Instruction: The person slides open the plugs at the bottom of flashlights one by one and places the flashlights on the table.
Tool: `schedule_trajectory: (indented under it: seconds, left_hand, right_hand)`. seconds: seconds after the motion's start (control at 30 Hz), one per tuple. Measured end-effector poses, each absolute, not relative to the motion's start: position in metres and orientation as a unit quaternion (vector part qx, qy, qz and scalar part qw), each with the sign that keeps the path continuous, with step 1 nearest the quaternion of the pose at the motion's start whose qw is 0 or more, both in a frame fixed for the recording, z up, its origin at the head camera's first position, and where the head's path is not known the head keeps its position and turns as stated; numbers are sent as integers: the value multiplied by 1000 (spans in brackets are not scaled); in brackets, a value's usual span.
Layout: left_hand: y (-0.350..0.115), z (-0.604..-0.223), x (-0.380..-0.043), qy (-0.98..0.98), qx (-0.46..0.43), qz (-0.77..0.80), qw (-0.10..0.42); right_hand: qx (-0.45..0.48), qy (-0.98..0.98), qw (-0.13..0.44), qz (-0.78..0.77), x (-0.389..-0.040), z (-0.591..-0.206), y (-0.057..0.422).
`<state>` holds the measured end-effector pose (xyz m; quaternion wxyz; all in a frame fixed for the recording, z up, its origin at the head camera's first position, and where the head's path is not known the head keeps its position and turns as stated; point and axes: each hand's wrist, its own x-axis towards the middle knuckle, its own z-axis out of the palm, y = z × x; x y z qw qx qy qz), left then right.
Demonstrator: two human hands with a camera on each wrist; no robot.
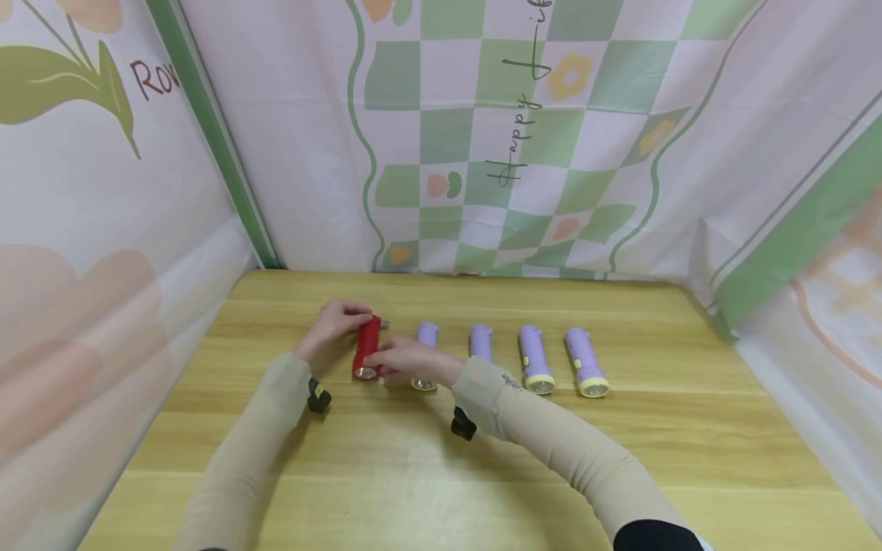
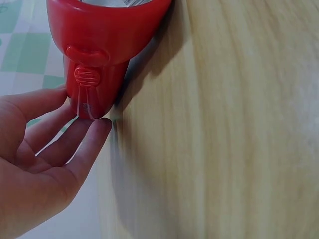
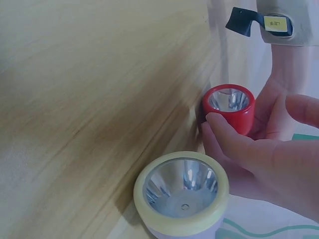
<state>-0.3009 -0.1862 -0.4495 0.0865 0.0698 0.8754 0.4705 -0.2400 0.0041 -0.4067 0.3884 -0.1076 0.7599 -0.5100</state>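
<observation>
A red flashlight (image 1: 368, 343) lies on the table with its lens toward me. A small grey metal piece (image 1: 385, 324) sticks out by its back end. My left hand (image 1: 334, 324) holds that back end, with its fingers around the sides of the red body (image 2: 94, 89). My right hand (image 1: 406, 358) reaches in from the right, and its fingertips touch the side of the flashlight near the red lens rim (image 3: 242, 119). The right thumb (image 3: 304, 108) stands apart from it. A purple flashlight (image 1: 427, 334) with a cream rim (image 3: 222, 186) lies just beside and is partly hidden under the right hand.
More purple flashlights (image 1: 480, 342) lie in a row to the right, the second partly covered by my right forearm. The rightmost purple flashlight (image 1: 584, 360) points toward me. Patterned cloth (image 1: 455, 130) hangs behind the wooden table (image 1: 386, 474) and along both sides.
</observation>
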Motion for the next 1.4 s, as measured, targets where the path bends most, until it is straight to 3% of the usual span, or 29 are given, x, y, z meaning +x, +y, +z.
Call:
schedule_trajectory:
  seconds: [0.97,1.4]
  left_hand:
    - [-185,-444,-296,849,52,509,128]
    - [-186,-446,-297,866,74,483,102]
  right_hand:
    - [-134,837,301,-437,-237,-376,60]
    - [-144,859,259,-417,-232,-376,81]
